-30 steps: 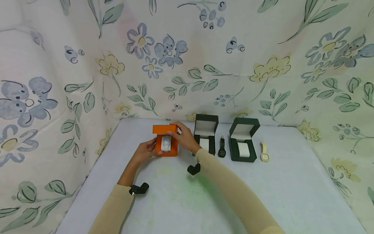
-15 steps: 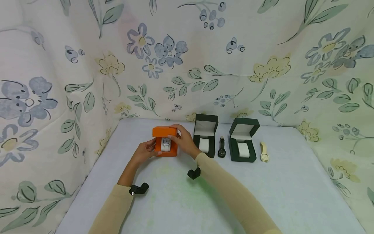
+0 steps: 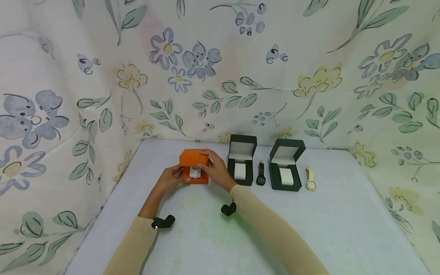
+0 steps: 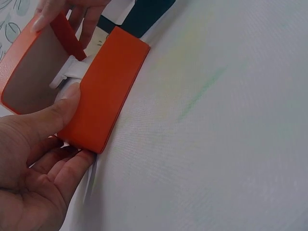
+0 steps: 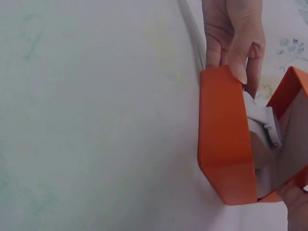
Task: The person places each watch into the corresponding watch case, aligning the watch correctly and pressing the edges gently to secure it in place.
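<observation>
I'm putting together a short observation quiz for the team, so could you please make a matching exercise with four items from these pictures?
Column one:
1. White watch
2. Black watch
3. Gold watch
4. Right hand

Column two:
A. Lying at the right end of the row
B. Holding the orange lid
C. Lying between the middle box and the rightmost box
D. Inside the orange box, under its raised lid

Right pairs: 1-D, 2-C, 3-A, 4-B.
</observation>
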Demonstrator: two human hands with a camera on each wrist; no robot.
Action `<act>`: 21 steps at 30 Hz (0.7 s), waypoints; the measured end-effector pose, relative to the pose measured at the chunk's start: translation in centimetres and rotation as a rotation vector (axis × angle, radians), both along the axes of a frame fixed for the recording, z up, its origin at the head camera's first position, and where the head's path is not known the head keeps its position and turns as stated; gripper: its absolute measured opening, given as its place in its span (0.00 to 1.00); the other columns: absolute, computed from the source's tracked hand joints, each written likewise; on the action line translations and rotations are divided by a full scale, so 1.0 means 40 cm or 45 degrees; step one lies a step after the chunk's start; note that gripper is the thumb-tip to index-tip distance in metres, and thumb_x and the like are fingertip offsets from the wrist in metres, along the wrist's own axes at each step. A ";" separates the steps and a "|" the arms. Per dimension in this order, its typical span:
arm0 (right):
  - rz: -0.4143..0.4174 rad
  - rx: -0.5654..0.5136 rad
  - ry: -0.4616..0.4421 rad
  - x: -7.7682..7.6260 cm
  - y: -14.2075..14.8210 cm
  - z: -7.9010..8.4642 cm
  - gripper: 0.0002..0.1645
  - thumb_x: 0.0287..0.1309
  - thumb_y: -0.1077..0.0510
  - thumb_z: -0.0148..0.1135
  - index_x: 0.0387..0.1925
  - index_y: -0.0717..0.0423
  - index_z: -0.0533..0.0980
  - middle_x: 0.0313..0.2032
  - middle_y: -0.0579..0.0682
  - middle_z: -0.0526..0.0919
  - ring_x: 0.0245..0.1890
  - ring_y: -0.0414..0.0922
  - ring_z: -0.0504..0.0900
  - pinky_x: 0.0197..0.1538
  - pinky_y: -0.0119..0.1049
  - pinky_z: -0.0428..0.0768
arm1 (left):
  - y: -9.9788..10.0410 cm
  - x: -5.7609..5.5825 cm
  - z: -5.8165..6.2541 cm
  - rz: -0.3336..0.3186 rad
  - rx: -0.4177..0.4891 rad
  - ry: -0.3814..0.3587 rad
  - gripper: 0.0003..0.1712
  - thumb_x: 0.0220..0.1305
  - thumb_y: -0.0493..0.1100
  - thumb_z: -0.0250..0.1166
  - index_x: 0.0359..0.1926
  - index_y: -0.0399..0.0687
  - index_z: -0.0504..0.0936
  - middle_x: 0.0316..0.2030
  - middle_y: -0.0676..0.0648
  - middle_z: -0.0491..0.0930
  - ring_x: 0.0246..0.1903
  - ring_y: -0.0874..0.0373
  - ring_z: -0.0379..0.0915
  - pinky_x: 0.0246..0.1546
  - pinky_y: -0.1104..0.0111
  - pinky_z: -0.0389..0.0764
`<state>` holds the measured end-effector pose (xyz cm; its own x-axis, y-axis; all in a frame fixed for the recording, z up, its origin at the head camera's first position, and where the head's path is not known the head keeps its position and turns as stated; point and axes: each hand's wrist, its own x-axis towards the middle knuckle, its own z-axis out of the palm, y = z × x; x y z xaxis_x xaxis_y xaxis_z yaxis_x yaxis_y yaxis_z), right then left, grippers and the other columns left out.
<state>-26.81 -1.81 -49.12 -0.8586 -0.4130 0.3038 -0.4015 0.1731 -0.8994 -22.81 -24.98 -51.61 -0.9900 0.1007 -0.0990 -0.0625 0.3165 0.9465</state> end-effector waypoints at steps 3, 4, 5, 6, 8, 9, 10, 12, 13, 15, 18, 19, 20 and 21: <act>-0.002 -0.002 0.009 0.006 -0.002 -0.003 0.28 0.65 0.59 0.67 0.65 0.50 0.72 0.71 0.48 0.68 0.74 0.48 0.64 0.72 0.46 0.68 | 0.000 0.003 0.003 0.006 0.003 -0.013 0.46 0.59 0.36 0.75 0.75 0.35 0.64 0.73 0.35 0.62 0.71 0.42 0.62 0.68 0.55 0.68; -0.004 -0.002 0.009 0.008 -0.002 -0.004 0.28 0.65 0.59 0.67 0.65 0.50 0.72 0.71 0.48 0.68 0.74 0.47 0.64 0.72 0.45 0.68 | 0.001 0.003 0.004 0.006 0.010 -0.016 0.46 0.59 0.35 0.75 0.75 0.35 0.63 0.73 0.35 0.62 0.71 0.42 0.62 0.68 0.55 0.68; -0.005 -0.005 0.012 0.009 -0.003 -0.004 0.28 0.65 0.59 0.67 0.65 0.51 0.72 0.71 0.48 0.68 0.74 0.47 0.63 0.72 0.45 0.68 | 0.001 0.003 0.005 0.002 0.008 -0.016 0.46 0.60 0.35 0.75 0.75 0.35 0.63 0.73 0.35 0.62 0.71 0.42 0.61 0.68 0.55 0.68; -0.005 -0.004 0.019 0.010 -0.004 -0.006 0.29 0.65 0.59 0.67 0.66 0.51 0.72 0.71 0.48 0.68 0.74 0.47 0.63 0.72 0.45 0.68 | 0.002 0.002 0.005 -0.002 0.008 -0.015 0.46 0.60 0.35 0.74 0.75 0.34 0.62 0.73 0.34 0.61 0.71 0.41 0.61 0.68 0.54 0.68; -0.006 -0.003 0.032 0.012 -0.004 -0.009 0.29 0.65 0.59 0.67 0.66 0.52 0.72 0.71 0.48 0.68 0.74 0.48 0.63 0.72 0.46 0.68 | 0.003 0.000 0.004 0.001 0.009 -0.016 0.46 0.61 0.34 0.74 0.75 0.33 0.62 0.73 0.33 0.61 0.71 0.40 0.61 0.68 0.53 0.67; -0.006 -0.004 0.038 0.012 -0.004 -0.010 0.29 0.65 0.59 0.67 0.66 0.52 0.72 0.72 0.48 0.68 0.74 0.48 0.62 0.72 0.46 0.67 | 0.003 -0.002 0.002 0.003 0.004 -0.015 0.46 0.61 0.34 0.74 0.75 0.33 0.61 0.72 0.33 0.61 0.71 0.40 0.61 0.68 0.53 0.67; -0.006 -0.004 0.049 0.013 -0.004 -0.012 0.29 0.64 0.59 0.67 0.66 0.52 0.72 0.72 0.48 0.68 0.74 0.48 0.63 0.71 0.46 0.68 | 0.003 -0.003 0.001 0.005 -0.004 -0.014 0.46 0.61 0.35 0.74 0.75 0.33 0.61 0.72 0.33 0.61 0.71 0.40 0.61 0.68 0.53 0.67; -0.008 -0.006 0.071 0.014 -0.003 -0.014 0.29 0.64 0.59 0.67 0.66 0.52 0.72 0.72 0.49 0.68 0.74 0.48 0.63 0.71 0.46 0.68 | 0.002 -0.003 -0.001 0.009 -0.019 -0.016 0.46 0.61 0.36 0.75 0.75 0.34 0.62 0.72 0.34 0.62 0.71 0.41 0.61 0.68 0.53 0.67; -0.009 -0.007 0.078 0.015 -0.003 -0.015 0.29 0.64 0.59 0.67 0.66 0.52 0.72 0.72 0.48 0.67 0.74 0.48 0.63 0.71 0.46 0.68 | 0.001 -0.002 -0.002 0.012 -0.020 -0.016 0.46 0.60 0.36 0.75 0.75 0.35 0.62 0.72 0.35 0.62 0.71 0.41 0.61 0.68 0.54 0.68; -0.006 -0.014 0.098 0.017 -0.002 -0.018 0.29 0.64 0.59 0.67 0.66 0.52 0.72 0.72 0.49 0.67 0.74 0.48 0.63 0.71 0.46 0.69 | -0.001 -0.002 -0.005 0.010 -0.015 -0.012 0.46 0.59 0.36 0.75 0.75 0.36 0.63 0.72 0.35 0.63 0.71 0.42 0.62 0.68 0.55 0.68; 0.007 -0.041 0.124 0.019 -0.001 -0.020 0.29 0.64 0.61 0.67 0.66 0.54 0.72 0.72 0.50 0.67 0.73 0.51 0.64 0.70 0.49 0.69 | -0.003 0.000 -0.007 0.000 0.009 0.003 0.46 0.59 0.36 0.76 0.75 0.36 0.64 0.72 0.35 0.63 0.71 0.42 0.61 0.68 0.56 0.68; 0.014 -0.055 0.122 0.020 -0.002 -0.022 0.29 0.64 0.62 0.67 0.66 0.55 0.72 0.72 0.51 0.67 0.74 0.51 0.64 0.71 0.50 0.68 | -0.004 0.000 -0.007 -0.004 0.021 0.010 0.46 0.59 0.36 0.76 0.74 0.36 0.64 0.72 0.35 0.63 0.71 0.42 0.61 0.68 0.56 0.68; 0.019 -0.070 0.123 0.021 -0.002 -0.022 0.30 0.63 0.63 0.67 0.66 0.56 0.72 0.72 0.52 0.67 0.74 0.52 0.63 0.71 0.52 0.68 | -0.005 0.001 -0.007 -0.010 0.031 0.016 0.46 0.59 0.36 0.76 0.74 0.35 0.64 0.72 0.35 0.63 0.71 0.42 0.61 0.68 0.56 0.68; 0.015 -0.068 0.120 0.023 -0.002 -0.022 0.29 0.63 0.64 0.67 0.65 0.57 0.72 0.73 0.53 0.66 0.74 0.52 0.62 0.71 0.52 0.68 | -0.003 0.006 0.003 -0.018 0.037 0.012 0.46 0.59 0.35 0.75 0.74 0.34 0.63 0.72 0.34 0.63 0.71 0.42 0.60 0.68 0.55 0.68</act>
